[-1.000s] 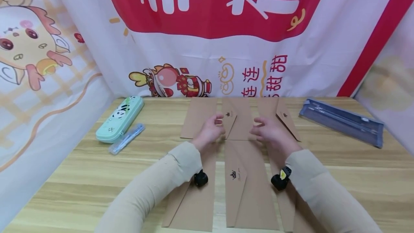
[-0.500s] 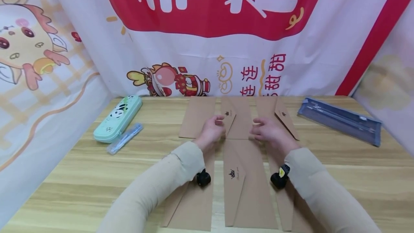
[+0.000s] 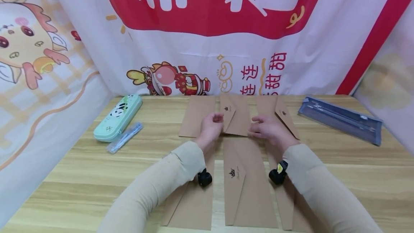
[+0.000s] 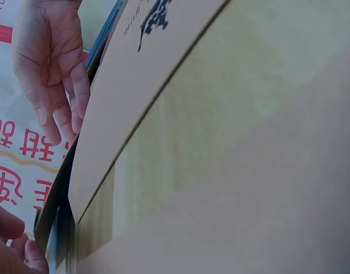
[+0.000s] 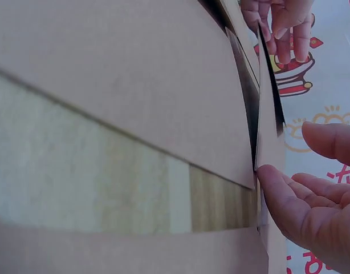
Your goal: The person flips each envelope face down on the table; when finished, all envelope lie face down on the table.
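Note:
A brown kraft envelope (image 3: 240, 116) with a crown print on its flap lies in the back middle, its near edge slightly raised over a dark shadow. Beside its left edge is my left hand (image 3: 209, 128), fingers loosely bent. My right hand (image 3: 270, 130) is at its right edge. Seen from the right wrist, a right fingertip (image 5: 266, 174) touches an envelope edge while the thumb (image 5: 334, 140) stays apart. The left hand (image 5: 280, 25) appears there at the far end. From the left wrist, the right hand (image 4: 52, 74) shows its palm with fingers extended.
More brown envelopes lie around: back left (image 3: 197, 114), back right (image 3: 266, 107), front middle (image 3: 255, 193), front left (image 3: 197, 204) and front right (image 3: 286, 204). A mint panda case (image 3: 118, 118) and clear pen packet (image 3: 125, 137) are left; a blue mesh pouch (image 3: 339, 118) is right.
The back middle envelope has shifted slightly away, its near edge now raised, and a gap shows before the front middle envelope. Both hands have moved in closer to its sides.

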Demonstrator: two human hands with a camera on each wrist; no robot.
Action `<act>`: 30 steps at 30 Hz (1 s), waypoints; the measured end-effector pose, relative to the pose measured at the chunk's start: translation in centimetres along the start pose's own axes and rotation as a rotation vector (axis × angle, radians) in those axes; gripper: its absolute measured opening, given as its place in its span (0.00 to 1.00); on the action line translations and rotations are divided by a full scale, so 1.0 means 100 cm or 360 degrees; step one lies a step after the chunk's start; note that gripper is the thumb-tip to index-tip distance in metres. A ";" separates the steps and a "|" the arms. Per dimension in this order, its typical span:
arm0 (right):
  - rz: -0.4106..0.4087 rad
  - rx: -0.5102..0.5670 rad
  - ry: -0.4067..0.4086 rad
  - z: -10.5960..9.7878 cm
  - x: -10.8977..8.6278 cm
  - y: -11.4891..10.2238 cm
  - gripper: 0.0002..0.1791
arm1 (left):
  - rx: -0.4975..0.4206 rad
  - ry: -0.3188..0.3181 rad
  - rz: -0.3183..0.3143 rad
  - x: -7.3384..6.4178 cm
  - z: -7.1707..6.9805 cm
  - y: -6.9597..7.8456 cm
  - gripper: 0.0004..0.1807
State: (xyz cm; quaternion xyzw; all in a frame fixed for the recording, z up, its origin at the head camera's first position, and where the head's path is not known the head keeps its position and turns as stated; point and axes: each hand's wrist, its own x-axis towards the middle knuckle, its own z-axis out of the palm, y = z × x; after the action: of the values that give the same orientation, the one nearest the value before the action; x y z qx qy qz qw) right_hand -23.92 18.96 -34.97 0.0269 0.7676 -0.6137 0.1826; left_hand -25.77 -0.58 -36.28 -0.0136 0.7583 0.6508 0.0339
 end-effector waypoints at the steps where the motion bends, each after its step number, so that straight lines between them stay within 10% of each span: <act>1: 0.0005 0.0002 0.0005 0.001 0.001 0.000 0.31 | -0.0003 0.0008 0.0010 0.000 -0.001 0.001 0.26; 30: 0.0001 -0.0072 -0.0173 0.044 0.020 -0.016 0.39 | -0.0182 0.0110 0.0161 -0.010 -0.040 0.020 0.24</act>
State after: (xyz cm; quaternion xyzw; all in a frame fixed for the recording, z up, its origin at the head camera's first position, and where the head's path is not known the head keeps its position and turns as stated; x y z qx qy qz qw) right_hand -25.09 13.99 -34.88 -0.0104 0.7701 -0.5968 0.2249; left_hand -25.04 -4.30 -33.65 0.0004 0.7204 0.6931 -0.0260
